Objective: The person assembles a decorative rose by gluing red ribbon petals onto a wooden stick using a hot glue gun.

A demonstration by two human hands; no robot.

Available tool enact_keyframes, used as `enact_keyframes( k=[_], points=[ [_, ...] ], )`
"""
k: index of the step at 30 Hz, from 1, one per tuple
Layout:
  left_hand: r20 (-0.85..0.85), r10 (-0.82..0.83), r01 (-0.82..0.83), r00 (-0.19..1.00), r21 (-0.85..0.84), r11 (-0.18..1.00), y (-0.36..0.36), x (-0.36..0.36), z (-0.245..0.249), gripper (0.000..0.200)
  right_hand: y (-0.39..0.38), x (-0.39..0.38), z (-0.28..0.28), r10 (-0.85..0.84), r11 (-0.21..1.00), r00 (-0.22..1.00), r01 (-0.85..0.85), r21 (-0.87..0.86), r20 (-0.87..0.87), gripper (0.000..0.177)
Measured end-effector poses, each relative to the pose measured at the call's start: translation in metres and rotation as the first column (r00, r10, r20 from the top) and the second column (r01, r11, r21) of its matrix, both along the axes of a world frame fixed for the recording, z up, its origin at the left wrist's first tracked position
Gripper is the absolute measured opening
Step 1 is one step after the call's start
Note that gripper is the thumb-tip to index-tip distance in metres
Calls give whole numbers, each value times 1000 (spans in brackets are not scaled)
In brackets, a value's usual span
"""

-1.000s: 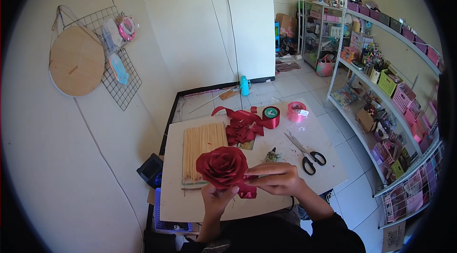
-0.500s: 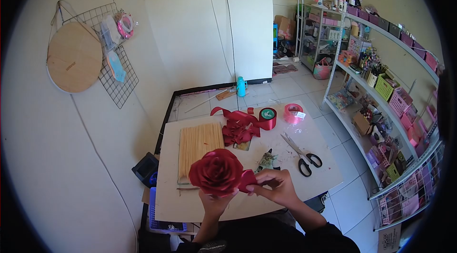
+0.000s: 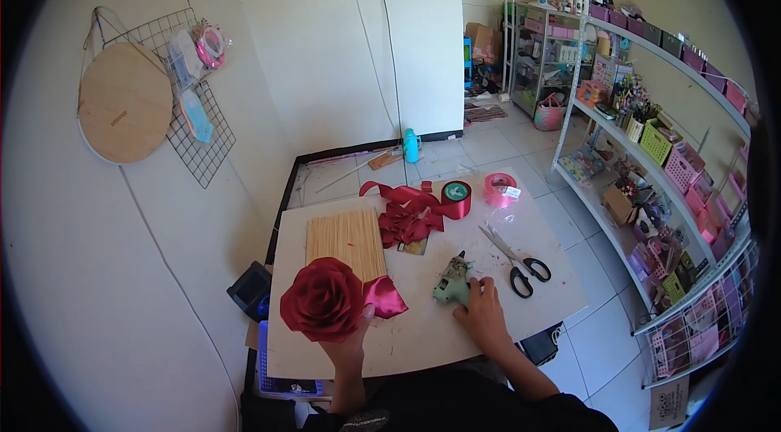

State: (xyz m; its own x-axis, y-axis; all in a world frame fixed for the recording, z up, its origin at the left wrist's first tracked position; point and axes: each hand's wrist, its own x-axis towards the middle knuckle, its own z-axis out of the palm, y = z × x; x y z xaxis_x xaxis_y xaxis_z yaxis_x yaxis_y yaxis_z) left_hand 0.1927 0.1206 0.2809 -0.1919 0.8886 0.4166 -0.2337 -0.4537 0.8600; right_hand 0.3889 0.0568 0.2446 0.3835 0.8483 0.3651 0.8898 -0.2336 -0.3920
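Observation:
My left hand (image 3: 347, 346) is closed around the underside of a large dark red ribbon rose (image 3: 322, 299), at the left front of the table. A loose, shiny red ribbon petal (image 3: 385, 297) sticks out beside the rose at the same hand's fingertips. On the right, my right hand (image 3: 486, 316) has its thumb and fingers around the rear of a green glue gun (image 3: 452, 289), which lies on the table with its dark nozzle pointing away. Its handle is partly hidden by the hand.
Bamboo sticks (image 3: 345, 238) lie behind the rose, next to cut red ribbon pieces (image 3: 409, 224). A red ribbon roll (image 3: 458, 199), a pink tape roll (image 3: 499, 190) and black-handled scissors (image 3: 521, 265) are farther back and right. Loaded shelves (image 3: 643, 151) line the right wall.
My right hand has let go of the petal and moved right and down onto the glue gun. My left hand has shifted left with the rose, the petal now at its fingertips.

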Motion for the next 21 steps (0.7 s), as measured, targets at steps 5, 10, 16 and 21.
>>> enact_keyframes(
  k=[5, 10, 16, 21],
  points=[
    [-139, 170, -139, 976, 210, 968, 3, -2, 2, 66, -10, 17, 24, 358, 926, 796, -233, 298, -489, 43],
    [-293, 223, -151, 930, 249, 957, 1, -4, -1, 69, -43, -17, 72, 412, 911, 263, -134, 390, -872, 26],
    [-330, 273, -183, 904, 278, 943, -6, -2, -2, 63, -38, -32, 94, 669, 716, 712, -541, 442, -212, 29],
    [-161, 84, -29, 983, 316, 948, -11, 2, 9, 63, -37, -35, 92, 627, 755, 728, -478, 450, -278, 33]
  ],
)
